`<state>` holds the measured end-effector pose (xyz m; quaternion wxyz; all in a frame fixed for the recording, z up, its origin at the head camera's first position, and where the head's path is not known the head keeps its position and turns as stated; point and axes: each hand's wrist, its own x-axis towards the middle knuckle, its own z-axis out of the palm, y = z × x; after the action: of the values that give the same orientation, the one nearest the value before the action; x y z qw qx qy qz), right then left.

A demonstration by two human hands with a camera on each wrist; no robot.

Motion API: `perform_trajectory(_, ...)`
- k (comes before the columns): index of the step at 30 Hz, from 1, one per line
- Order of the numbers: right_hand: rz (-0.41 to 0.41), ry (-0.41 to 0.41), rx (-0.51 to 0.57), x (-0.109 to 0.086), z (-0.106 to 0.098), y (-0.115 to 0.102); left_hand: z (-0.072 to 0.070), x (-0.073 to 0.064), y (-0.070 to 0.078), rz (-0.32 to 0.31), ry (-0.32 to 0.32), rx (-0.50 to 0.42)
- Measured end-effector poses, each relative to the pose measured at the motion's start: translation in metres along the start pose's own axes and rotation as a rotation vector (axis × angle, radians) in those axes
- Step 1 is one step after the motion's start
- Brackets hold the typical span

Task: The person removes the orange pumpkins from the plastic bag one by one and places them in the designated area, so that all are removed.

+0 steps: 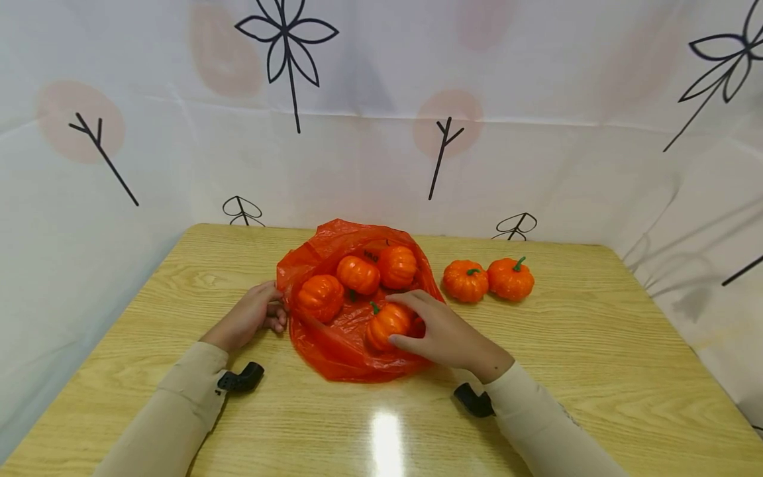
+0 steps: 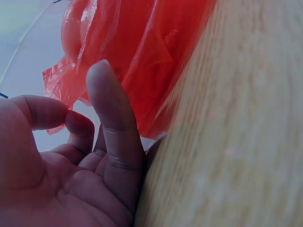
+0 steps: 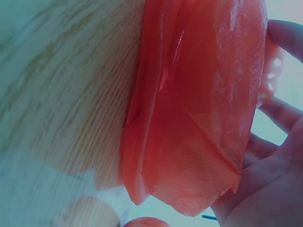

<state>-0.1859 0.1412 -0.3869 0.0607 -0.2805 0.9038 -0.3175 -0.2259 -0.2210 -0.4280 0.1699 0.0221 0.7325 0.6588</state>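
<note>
A red plastic bag lies spread open on the table, with several small orange toy pumpkins inside. My right hand reaches over the bag's right side and grips one pumpkin with a green stem. In the right wrist view the bag's wall hides most of that pumpkin. At the bag's left edge, my left hand pinches the plastic; the left wrist view shows its thumb and a finger meeting on the bag. Toward the back of the bag rest three more pumpkins, one of them at far left.
Two more pumpkins, one beside the other, stand on the wooden table right of the bag. Behind the table hangs a pale cloth with plant drawings.
</note>
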Motion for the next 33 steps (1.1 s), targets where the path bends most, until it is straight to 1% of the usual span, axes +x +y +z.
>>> perform_trajectory(7, -0.016, -0.015, 0.010, -0.0009, -0.0010, 0.0011, 0.0005, 0.0011, -0.0010, -0.001, 0.007, -0.005)
perform_trajectory(15, -0.038, -0.036, 0.040, -0.0003, -0.0020, 0.0028, 0.0006, -0.0001, 0.0006, 0.002, 0.000, 0.003)
perform_trajectory(23, -0.009, -0.064, 0.066, 0.0007, -0.0017, 0.0031, 0.0003, 0.0004, -0.0002, -0.001, -0.002, 0.008)
perform_trajectory(33, 0.001, -0.049, 0.073, 0.0003, -0.0023, 0.0008, 0.0005, 0.0022, -0.0012, -0.014, 0.006, 0.003)
